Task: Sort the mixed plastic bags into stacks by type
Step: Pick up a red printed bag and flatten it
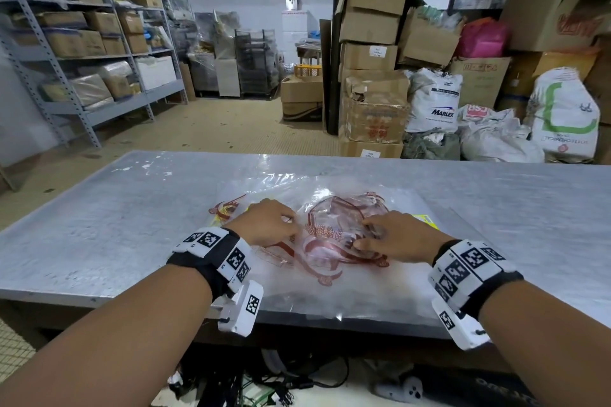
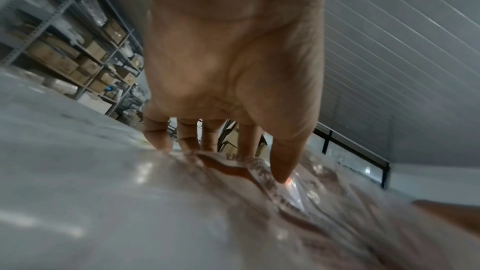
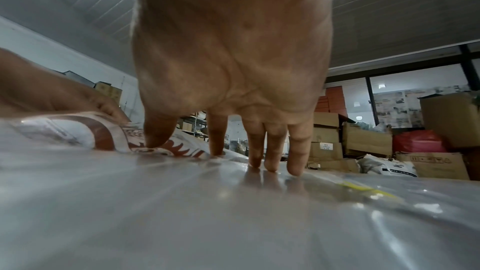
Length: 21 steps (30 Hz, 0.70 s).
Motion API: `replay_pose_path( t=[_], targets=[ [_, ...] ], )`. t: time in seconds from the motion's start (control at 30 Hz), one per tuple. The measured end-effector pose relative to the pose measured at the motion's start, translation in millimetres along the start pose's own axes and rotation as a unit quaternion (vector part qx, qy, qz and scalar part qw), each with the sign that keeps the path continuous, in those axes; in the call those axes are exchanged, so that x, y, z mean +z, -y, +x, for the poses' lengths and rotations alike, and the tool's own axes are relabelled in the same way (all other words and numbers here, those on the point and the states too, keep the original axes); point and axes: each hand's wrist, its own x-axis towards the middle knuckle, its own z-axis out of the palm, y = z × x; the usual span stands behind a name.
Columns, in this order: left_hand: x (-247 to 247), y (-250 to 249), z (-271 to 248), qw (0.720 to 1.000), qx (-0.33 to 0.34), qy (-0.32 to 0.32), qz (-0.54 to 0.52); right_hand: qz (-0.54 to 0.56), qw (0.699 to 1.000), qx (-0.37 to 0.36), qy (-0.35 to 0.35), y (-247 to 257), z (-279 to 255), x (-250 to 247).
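Note:
A pile of clear plastic bags (image 1: 330, 294) lies flat in the middle of the grey table (image 1: 109, 228). On top sits a crumpled clear bag with red print (image 1: 334, 241) (image 3: 103, 136) (image 2: 228, 167). A bag with yellow and red print (image 1: 224, 213) peeks out at the left, and a yellow edge (image 1: 426, 220) shows at the right. My left hand (image 1: 291, 228) (image 2: 233, 163) presses its fingertips on the red-print bag's left side. My right hand (image 1: 367, 235) (image 3: 207, 151) rests thumb and index on that bag, its other fingers on the clear plastic beside it.
Metal shelves with cartons (image 1: 82, 43) stand at the left. Stacked cardboard boxes (image 1: 373, 76) and white sacks (image 1: 433, 102) crowd the floor beyond the table's far right edge. Cables (image 1: 281, 383) lie under the table's near edge. Bare table surface extends left and right of the pile.

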Motion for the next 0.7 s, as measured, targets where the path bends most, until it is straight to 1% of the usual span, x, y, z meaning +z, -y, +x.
replay_pose_path(
  t=[0.07, 0.17, 0.3, 0.4, 0.5, 0.63, 0.7],
  targets=[
    [-3, -1, 2, 0.999, -0.001, 0.005, -0.041, 0.004, 1.000, 0.002, 0.001, 0, -2, -6],
    [-9, -3, 5, 0.992, -0.027, -0.017, -0.126, -0.002, 1.000, 0.005, -0.009, -3, -2, -11],
    [-9, -6, 12, 0.966, -0.067, -0.040, -0.245, -0.007, 1.000, 0.004, -0.027, 2, -3, -11],
    [-2, -8, 18, 0.961, -0.066, -0.058, -0.261, 0.006, 0.999, 0.004, -0.039, 6, 0, -9],
    [8, -12, 21, 0.943, -0.066, -0.064, -0.320, 0.026, 0.998, -0.008, -0.049, 8, 4, -6],
    [13, -10, 25, 0.931, -0.086, -0.098, -0.341, 0.068, 0.996, -0.025, -0.055, 0, 3, -12],
    [11, -7, 27, 0.920, -0.104, -0.110, -0.363, 0.057, 0.996, -0.001, -0.062, -11, 3, -18]
  ],
)
